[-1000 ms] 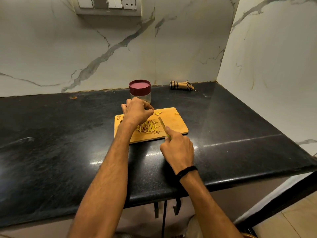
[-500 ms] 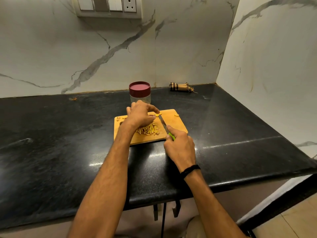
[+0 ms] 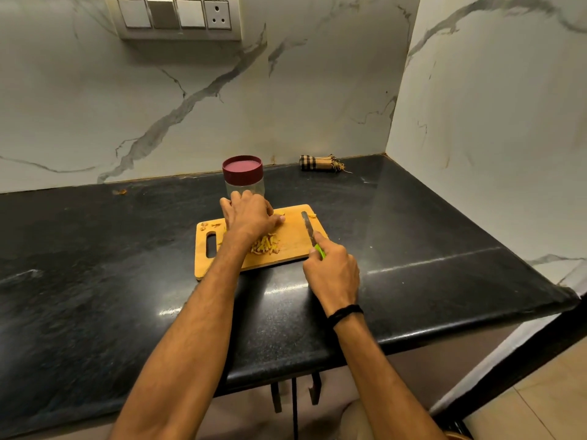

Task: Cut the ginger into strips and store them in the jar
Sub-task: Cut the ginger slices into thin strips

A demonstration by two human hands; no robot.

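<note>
Swings the knife [image 3: 307,227] out to the board's [image 3: 295,249] 3 o'clock edge, away from the left hand [image 3: 249,217], right hand [image 3: 332,273] grip clamped on the handle. Curls the left grip over the ginger strips [image 3: 265,246] mid-board, contents impossible to tell. Suggests cutting paused, jar [image 3: 244,181] lidded at 12 o'clock.

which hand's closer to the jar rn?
Left. The left hand sits just in front of the jar, over the cutting board; the right hand grips the knife off the board's near right corner.

Dim warm light; countertop [image 3: 413,281] glare; wide-angle distortion.
</note>
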